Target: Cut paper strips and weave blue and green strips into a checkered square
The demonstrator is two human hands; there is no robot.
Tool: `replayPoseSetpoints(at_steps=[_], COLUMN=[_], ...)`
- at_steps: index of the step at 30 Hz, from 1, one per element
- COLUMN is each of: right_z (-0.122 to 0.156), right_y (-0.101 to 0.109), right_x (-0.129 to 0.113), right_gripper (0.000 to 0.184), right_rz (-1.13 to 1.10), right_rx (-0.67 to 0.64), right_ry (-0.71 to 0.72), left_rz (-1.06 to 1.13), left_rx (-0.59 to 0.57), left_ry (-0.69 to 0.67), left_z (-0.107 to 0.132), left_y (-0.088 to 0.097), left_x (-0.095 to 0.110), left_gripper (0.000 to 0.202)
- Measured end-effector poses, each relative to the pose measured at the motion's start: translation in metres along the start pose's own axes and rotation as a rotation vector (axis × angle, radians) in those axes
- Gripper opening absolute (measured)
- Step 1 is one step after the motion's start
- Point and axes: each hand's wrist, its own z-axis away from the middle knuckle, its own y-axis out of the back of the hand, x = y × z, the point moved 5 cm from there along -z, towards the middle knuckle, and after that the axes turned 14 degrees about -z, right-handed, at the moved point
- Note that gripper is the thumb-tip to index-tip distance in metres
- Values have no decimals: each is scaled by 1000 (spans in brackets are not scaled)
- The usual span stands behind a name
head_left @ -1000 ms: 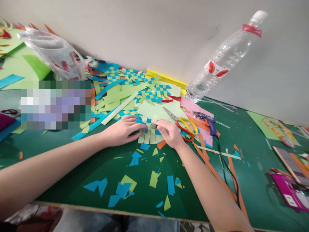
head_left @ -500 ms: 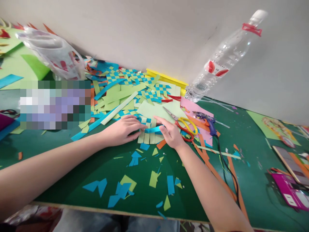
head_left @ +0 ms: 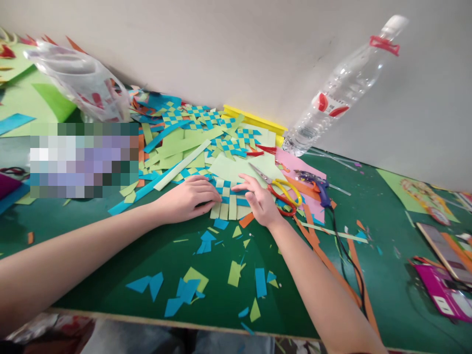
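Observation:
In front of me on the green table lies a small paper weave [head_left: 232, 200] of pale green and blue strips, its green strip ends fanned toward me. My left hand [head_left: 193, 199] is at its left edge, fingers drawn together with the tips closed on that edge. Over the right side hovers my right hand [head_left: 260, 202], fingers apart and thumb raised, the fingertips at the blue strip's right end. Scissors [head_left: 282, 191] with yellow and red handles lie just beyond the right hand. Finished-looking blue and green woven pieces [head_left: 206, 118] are piled behind.
Paper scraps [head_left: 190, 290] litter the front of the table. A glue gun [head_left: 321, 189] with its black cord lies at right, near a tall plastic bottle [head_left: 332, 98]. Farther right are a phone [head_left: 442, 250] and a purple object [head_left: 442, 292]. A plastic bag [head_left: 84, 83] stands back left.
The right fingers have spread and let go of the blue strip, which now lies flatter across the weave. My left hand has hardly moved.

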Motion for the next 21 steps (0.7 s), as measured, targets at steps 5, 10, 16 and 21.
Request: replayPoseSetpoints(at_steps=[5, 10, 16, 21], right_z=[-1, -4, -4, -4], right_y=[-1, -3, -7, -7], right_x=[-2, 1, 4, 3], right_gripper=[49, 39, 38, 38], right_rz=[14, 93, 97, 97], right_rx=[3, 34, 4, -11], right_ry=[-18, -20, 19, 31], left_rz=[-6, -64, -130, -141], left_rx=[35, 56, 54, 55], left_ry=[28, 118, 203, 230], left_z=[0, 1, 3, 4], left_y=[2, 4, 0, -2], left_x=[-1, -6, -14, -17], left_gripper=[26, 27, 27, 26])
